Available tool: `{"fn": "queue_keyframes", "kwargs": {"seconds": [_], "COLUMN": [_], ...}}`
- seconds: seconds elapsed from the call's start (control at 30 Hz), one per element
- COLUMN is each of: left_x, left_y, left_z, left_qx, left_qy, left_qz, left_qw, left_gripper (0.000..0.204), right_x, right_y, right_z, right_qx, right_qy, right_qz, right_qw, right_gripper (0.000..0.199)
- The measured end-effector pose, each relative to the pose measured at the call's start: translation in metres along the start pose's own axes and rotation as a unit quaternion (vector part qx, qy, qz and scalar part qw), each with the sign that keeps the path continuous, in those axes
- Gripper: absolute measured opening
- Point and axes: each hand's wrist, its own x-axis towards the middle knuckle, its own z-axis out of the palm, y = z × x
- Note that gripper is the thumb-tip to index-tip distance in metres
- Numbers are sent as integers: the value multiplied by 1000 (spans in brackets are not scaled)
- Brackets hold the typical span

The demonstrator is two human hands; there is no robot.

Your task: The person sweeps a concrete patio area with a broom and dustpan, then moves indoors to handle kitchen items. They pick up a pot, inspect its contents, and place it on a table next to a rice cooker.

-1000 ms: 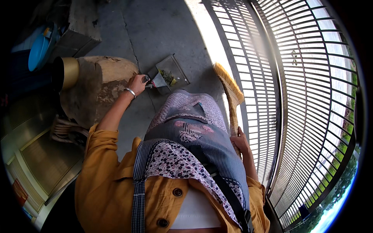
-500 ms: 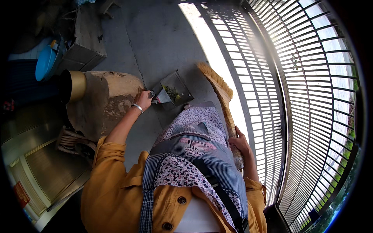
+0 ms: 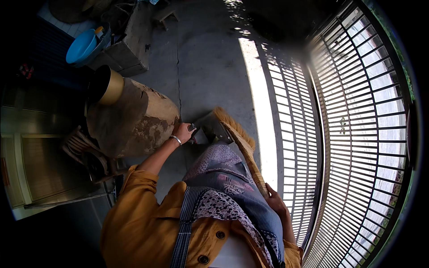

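My left hand [image 3: 182,132], with a silver bangle at the wrist, is closed round the dark handle of a dustpan [image 3: 208,122]. The pan is low over the grey floor, partly hidden by my apron and by the broom. Little of its contents can be made out. My right hand [image 3: 276,203] grips a straw broom [image 3: 246,154] low on my right side. The broom slants up and to the left, its bristles beside the dustpan's far right edge.
A rough clay-like block [image 3: 156,116] stands left of my left arm, bearing a gold-coloured pot [image 3: 113,88]. Beyond are a wooden box [image 3: 129,56] and a blue basin [image 3: 82,47]. A small stool [image 3: 166,18] stands farther off. Metal railing [image 3: 353,134] lines the right.
The view has shifted, so the block and railing sit differently. The broom's bristles are now closer to the dustpan and overlap its right side. Both hands keep their hold.
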Motion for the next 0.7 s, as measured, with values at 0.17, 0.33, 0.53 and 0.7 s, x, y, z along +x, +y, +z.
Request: {"fn": "queue_keyframes", "kwargs": {"seconds": [0.17,0.33,0.53,0.7], "left_x": [-2,-36,-134,-82], "left_y": [-1,-13,10,44], "left_z": [5,-15,-47,-44], "left_qx": [-96,-144,-176,-234], "left_qy": [84,122,191,150], "left_qz": [57,91,122,80], "left_qw": [990,978,958,957], "left_gripper": [14,10,9,8], "right_x": [24,42,34,54], "right_y": [-32,-28,-11,-7], "right_z": [-5,-13,-18,-35], "right_qx": [128,285,327,348], "right_qy": [19,59,119,97], "right_qz": [43,52,55,36], "right_qw": [991,955,936,932], "right_gripper": [81,79,63,31]}}
